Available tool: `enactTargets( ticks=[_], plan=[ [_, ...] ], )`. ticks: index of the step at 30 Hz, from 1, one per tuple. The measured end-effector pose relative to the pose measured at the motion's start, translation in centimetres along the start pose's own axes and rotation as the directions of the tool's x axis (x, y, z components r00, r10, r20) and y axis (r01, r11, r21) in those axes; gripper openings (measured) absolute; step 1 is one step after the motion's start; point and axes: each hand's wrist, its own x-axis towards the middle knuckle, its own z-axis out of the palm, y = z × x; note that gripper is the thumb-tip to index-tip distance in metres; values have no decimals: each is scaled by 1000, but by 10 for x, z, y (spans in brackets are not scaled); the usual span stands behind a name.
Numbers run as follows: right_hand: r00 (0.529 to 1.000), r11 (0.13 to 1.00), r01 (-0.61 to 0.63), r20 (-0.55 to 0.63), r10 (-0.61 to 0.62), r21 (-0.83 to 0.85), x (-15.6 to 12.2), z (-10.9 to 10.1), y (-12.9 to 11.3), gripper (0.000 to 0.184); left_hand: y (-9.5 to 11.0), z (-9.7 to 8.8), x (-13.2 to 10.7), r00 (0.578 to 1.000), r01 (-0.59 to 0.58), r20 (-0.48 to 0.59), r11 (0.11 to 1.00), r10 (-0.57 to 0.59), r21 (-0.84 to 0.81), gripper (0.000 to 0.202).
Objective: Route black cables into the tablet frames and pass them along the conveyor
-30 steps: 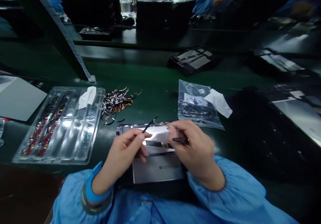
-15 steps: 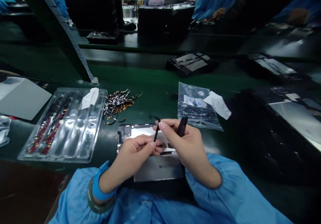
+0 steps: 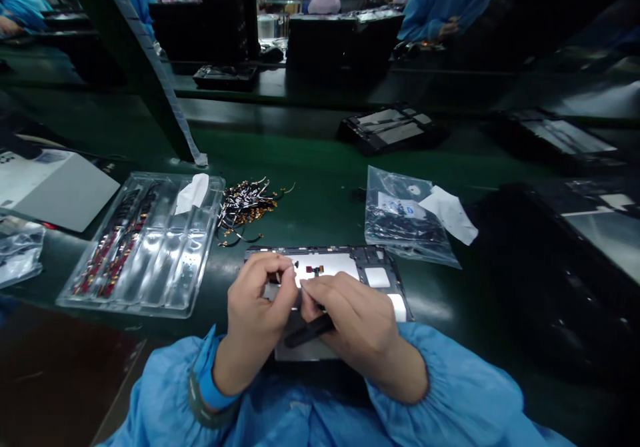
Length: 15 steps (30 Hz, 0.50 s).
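An opened flat device [image 3: 370, 268] lies on the green bench right in front of me, its inner plate and small parts showing. My left hand [image 3: 257, 303] is pinched shut just above the plate's left half; what it pinches is too small to name. My right hand [image 3: 347, 323] is closed round a black tool [image 3: 310, 331] that lies across my palm. Its fingertips meet those of the left hand over the plate. Both arms wear blue sleeves.
A clear plastic tray [image 3: 145, 247] with rows of small parts and a white tissue sits at the left. A heap of small flex cables [image 3: 245, 207] lies beside it. A plastic bag [image 3: 403, 213] with parts lies at the right. Other devices [image 3: 390, 127] rest farther back; co-workers sit beyond.
Both hands have dropped from holding a thin black strip above the device down onto its plate. The black tool now lies flat in my right hand. More of the device shows.
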Motion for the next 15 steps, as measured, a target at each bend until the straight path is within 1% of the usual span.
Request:
enactTargets(
  ticks=[2, 3, 4, 5, 6, 7, 8, 9, 10, 11, 12, 13, 14, 15],
  plan=[
    [999, 997, -41, 1, 41, 61, 0, 0, -1, 10, 2, -2, 1, 998, 34, 58, 999, -33, -5, 9],
    [996, 989, -94, -3, 95, 110, 1, -1, -1, 11, 2, -5, 3, 995, 43, 93, 999, -43, 3, 10],
    [984, 969, -176, -7, 180, 175, 2, -3, 1, 11, 2, -11, 5, 992, 35, 119, 999, -37, 20, 10],
    [955, 923, -290, 6, 298, 255, 3, -7, 3, 11, -1, -19, 8, 991, 7, 133, 999, -14, 54, 10],
    [900, 842, -419, 29, 436, 339, 5, -12, 8, 11, -6, -30, 12, 992, -49, 124, 993, 35, 110, 9],
    [820, 731, -539, 62, 569, 419, 7, -19, 13, 11, -13, -43, 17, 989, -127, 102, 973, 109, 194, 8],
    [724, 598, -633, 104, 682, 492, 9, -27, 20, 11, -23, -58, 22, 977, -214, 88, 928, 196, 306, 8],
    [629, 468, -690, 139, 765, 552, 11, -35, 28, 12, -34, -75, 27, 947, -314, 82, 840, 311, 442, 7],
    [554, 365, -713, 163, 816, 598, 13, -42, 36, 14, -46, -91, 31, 910, -389, 124, 715, 395, 581, 7],
    [500, 288, -719, 183, 847, 633, 14, -49, 44, 15, -58, -106, 35, 872, -474, 257, 583, 417, 660, 7],
    [468, 244, -713, 187, 863, 658, 14, -54, 51, 15, -68, -119, 38, 817, -575, 434, 489, 379, 656, 10],
    [456, 234, -708, 179, 872, 666, 13, -58, 57, 15, -76, -130, 39, 752, -657, 574, 433, 323, 617, 18],
    [467, 276, -710, 139, 873, 648, 11, -59, 61, 14, -81, -138, 38, 686, -717, 677, 407, 267, 566, 24],
    [502, 366, -717, 74, 862, 594, 8, -59, 63, 13, -83, -145, 36, 631, -754, 739, 411, 236, 513, 29]
  ],
)
